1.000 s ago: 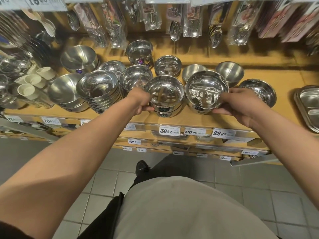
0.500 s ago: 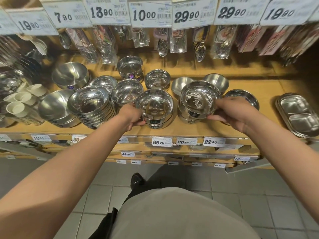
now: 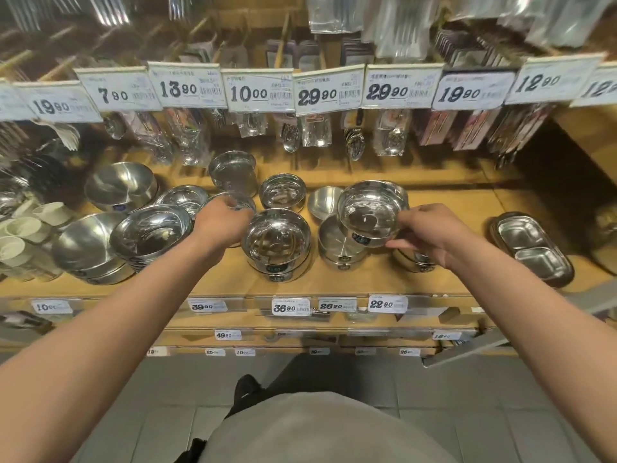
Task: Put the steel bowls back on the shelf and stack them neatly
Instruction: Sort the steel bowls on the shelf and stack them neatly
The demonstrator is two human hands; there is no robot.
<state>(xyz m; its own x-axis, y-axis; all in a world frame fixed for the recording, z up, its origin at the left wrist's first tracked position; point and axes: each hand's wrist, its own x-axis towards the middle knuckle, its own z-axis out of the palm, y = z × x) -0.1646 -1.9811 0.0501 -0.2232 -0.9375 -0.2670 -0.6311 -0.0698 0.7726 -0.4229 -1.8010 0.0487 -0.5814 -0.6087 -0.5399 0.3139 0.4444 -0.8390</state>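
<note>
Holding a shiny steel bowl (image 3: 369, 213) at its right rim, right hand (image 3: 430, 233) keeps it lifted above the wooden shelf (image 3: 450, 208), over a short bowl stack (image 3: 340, 245). Grip pinches the rim. Left hand (image 3: 222, 225) reaches a small bowl (image 3: 233, 202) behind the middle stack (image 3: 276, 243); that grip: cannot tell.

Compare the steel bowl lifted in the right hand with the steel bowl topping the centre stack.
The lifted shiny steel bowl is held off the shelf, tilted, pinched by the right hand; the centre-stack shiny steel bowl sits level, nested on others, ungripped. Both are round, polished and empty.
</note>
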